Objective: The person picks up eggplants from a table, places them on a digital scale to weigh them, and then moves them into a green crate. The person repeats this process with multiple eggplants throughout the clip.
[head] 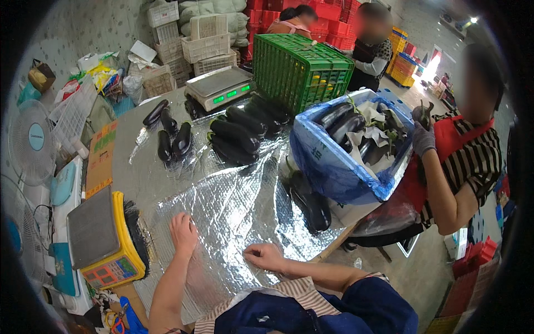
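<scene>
My left hand point(183, 231) rests on a silver foil sheet point(221, 200) spread over the table, its fingers slightly bent and holding nothing. To its right, my right hand point(265, 255) lies on the same foil, fingers curled in, with no object visible in it. Beyond the right hand, dark eggplants point(311, 202) lie beside a blue-lined box point(333, 167). That box holds eggplants point(348, 125) among white paper. Farther back lies a pile of eggplants point(238, 133), and several smaller ones point(173, 140) sit to its left.
A yellow-framed scale point(94, 234) stands left of my left hand. Another scale point(219, 85) and a green plastic crate point(288, 75) stand at the back. At right, a co-worker's gloved hand point(423, 140) holds an eggplant point(422, 115) beside the box. Fans point(35, 142) stand far left.
</scene>
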### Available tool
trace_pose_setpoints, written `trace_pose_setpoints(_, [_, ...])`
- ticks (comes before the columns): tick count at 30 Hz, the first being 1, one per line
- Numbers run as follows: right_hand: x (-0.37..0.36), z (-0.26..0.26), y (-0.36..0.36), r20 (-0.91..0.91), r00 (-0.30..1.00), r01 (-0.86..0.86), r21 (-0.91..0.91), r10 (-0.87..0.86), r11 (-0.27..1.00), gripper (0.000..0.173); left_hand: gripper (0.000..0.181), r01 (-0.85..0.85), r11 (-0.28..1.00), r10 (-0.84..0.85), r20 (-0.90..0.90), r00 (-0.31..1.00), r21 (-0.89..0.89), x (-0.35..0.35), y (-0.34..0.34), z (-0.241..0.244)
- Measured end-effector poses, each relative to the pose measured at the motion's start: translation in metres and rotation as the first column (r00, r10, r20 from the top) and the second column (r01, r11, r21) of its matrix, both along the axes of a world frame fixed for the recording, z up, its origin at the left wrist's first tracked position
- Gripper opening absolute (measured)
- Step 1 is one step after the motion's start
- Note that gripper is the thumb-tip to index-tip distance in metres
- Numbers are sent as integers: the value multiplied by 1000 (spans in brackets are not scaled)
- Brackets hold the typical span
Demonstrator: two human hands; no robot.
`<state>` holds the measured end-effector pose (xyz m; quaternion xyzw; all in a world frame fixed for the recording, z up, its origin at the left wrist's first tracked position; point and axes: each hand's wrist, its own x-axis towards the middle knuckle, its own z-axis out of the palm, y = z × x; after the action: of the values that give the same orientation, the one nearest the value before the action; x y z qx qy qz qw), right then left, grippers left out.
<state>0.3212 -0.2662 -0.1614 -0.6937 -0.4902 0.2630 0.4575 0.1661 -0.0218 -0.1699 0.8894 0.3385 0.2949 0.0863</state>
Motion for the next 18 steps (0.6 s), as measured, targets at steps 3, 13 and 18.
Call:
trace_pose_setpoints(3, [33,27,34,-278,956,89,-31,-94,996,24,23,-11,1000,11,-5,1000,-6,0,-2,1])
trace_pose_setpoints(13, [185,93,191,293,767,554,144,-570,820,71,26,-35,998,33,-34,999,-57,-3,-1,1])
trace_pose_setpoints(18, [198,89,218,420,767,558,-63,-485,827,84,27,-39,995,36,-39,999,-95,-4,-3,3])
